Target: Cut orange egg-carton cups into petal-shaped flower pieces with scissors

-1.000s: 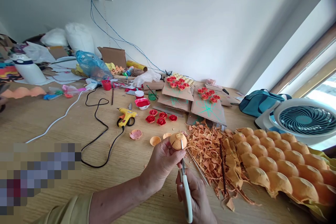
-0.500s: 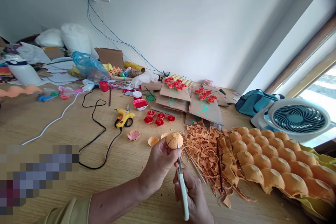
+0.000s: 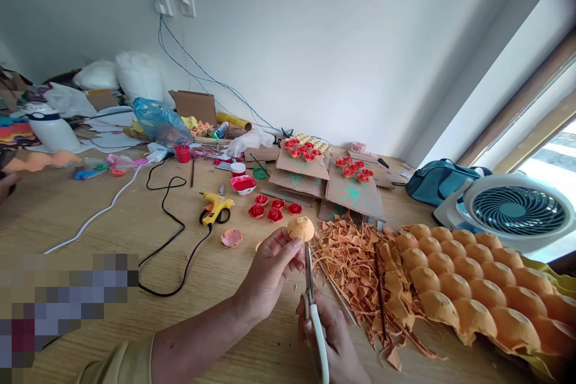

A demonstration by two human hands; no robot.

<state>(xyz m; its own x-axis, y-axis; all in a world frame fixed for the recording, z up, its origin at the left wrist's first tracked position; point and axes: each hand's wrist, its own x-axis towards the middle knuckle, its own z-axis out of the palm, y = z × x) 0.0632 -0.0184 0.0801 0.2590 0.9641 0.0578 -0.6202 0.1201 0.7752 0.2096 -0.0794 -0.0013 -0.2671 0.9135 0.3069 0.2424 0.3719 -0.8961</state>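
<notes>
My left hand (image 3: pixel 267 273) pinches an orange egg carton cup (image 3: pixel 300 228), its rounded base turned up. White-handled scissors (image 3: pixel 318 336) are in my right hand (image 3: pixel 335 333), the blades pointing up at the cup's lower edge, just below the left fingertips. Whether the blades touch the cup I cannot tell. Beyond the left hand sit several red paper roses (image 3: pixel 275 209) and a pink cut cup (image 3: pixel 231 238). Another orange cup is mostly hidden behind the hand.
Orange scraps (image 3: pixel 348 258) are heaped right of the scissors, beside a large orange egg tray (image 3: pixel 477 279). A yellow glue gun (image 3: pixel 216 207) lies left with its black cord (image 3: pixel 164 293). Behind are a red paint dish (image 3: pixel 243 184), cardboard sheets (image 3: pixel 355 189) with roses, and a fan (image 3: pixel 513 210).
The scissor blades have come down off the cup's face to its lower edge, and the handles are spread wider. The cup has turned a little in my left fingers.
</notes>
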